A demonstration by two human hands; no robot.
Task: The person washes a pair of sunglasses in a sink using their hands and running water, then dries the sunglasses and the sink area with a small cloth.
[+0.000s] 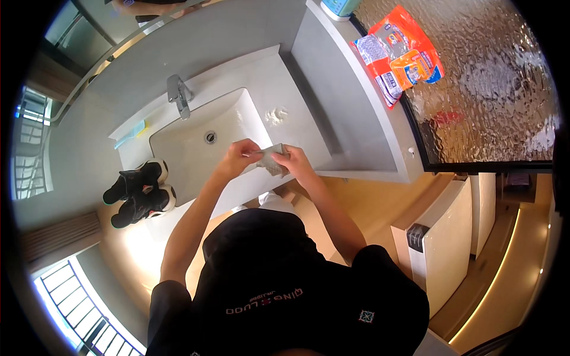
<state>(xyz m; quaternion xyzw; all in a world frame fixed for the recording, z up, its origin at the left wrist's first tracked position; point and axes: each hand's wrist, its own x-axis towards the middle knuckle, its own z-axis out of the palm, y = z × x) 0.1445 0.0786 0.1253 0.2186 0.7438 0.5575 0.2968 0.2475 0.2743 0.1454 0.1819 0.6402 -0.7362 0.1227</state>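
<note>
Between my two hands, over the front edge of the white washbasin [242,102], is a small grey-green cloth [272,161]. My right hand [295,161] grips its right side, thumb on top. On the other side, the fingertips of my left hand [242,155] pinch the cloth's upper left edge. A patch of white powder [277,116] lies on the counter right of the basin. Left of the basin rests a pair of black shoes with white soles [144,191]. A light-blue brush with yellow bristles [132,133] lies behind them.
A chrome faucet [179,95] rises at the basin's back edge, above the drain [210,137]. An orange detergent bag [401,58] sits on the ledge at the right, near a blue and white container [340,9]. Textured glass [485,89] stands beyond. A mirror [84,40] spans the upper left.
</note>
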